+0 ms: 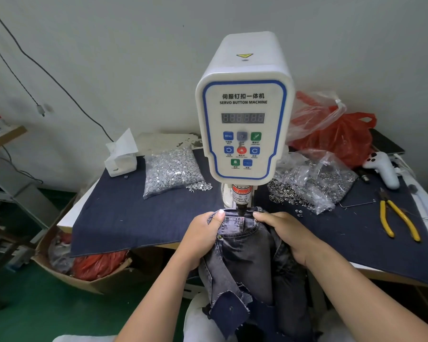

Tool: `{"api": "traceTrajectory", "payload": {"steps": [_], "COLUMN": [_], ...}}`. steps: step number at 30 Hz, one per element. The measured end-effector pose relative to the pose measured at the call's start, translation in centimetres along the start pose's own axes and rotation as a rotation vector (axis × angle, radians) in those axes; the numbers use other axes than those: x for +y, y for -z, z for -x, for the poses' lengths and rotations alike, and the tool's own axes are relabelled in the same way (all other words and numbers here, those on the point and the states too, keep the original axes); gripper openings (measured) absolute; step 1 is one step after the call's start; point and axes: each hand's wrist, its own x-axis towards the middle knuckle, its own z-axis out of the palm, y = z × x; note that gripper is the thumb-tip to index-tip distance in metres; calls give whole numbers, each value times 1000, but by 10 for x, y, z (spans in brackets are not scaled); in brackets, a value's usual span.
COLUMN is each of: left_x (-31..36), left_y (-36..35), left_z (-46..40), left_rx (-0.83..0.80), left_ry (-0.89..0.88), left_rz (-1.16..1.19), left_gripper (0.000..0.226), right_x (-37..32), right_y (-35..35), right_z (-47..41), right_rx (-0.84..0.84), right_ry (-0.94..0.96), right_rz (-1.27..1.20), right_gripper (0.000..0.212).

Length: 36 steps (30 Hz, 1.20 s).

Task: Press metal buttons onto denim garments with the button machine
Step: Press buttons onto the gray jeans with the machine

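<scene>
A white servo button machine (244, 112) stands at the middle of the table, its dark press head (240, 209) pointing down onto the waistband of a pair of grey-blue denim jeans (242, 245). My left hand (203, 235) grips the waistband on the left of the press head, thumb on top. On the right side my right hand (287, 233) holds the waistband, fingers curled round the cloth. The rest of the jeans hangs down toward my lap. A small metal rivet (219, 236) shows on the pocket.
A dark denim cloth (124, 213) covers the table. A bag of silver button parts (171, 171) lies left of the machine, bags of ring parts (311, 183) right. Yellow pliers (395, 218), a white controller (383, 169), red bags (344, 137), a tissue box (120, 159), a floor carton (84, 267).
</scene>
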Motion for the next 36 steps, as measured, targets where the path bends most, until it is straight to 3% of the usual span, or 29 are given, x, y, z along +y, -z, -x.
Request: {"api": "traceTrajectory", "payload": {"steps": [21, 36], "left_x": [-12, -9], "left_y": [5, 6], "left_z": [-9, -7], "left_rx": [-14, -52], "left_ry": [-8, -11], "left_rz": [-106, -59], "left_gripper": [38, 32], "right_x": [3, 6], "right_y": [-4, -2], "right_z": [1, 0], "right_rx": [14, -15], "right_ry": [16, 20], "right_rz": [-5, 28], "right_gripper": [27, 32]}}
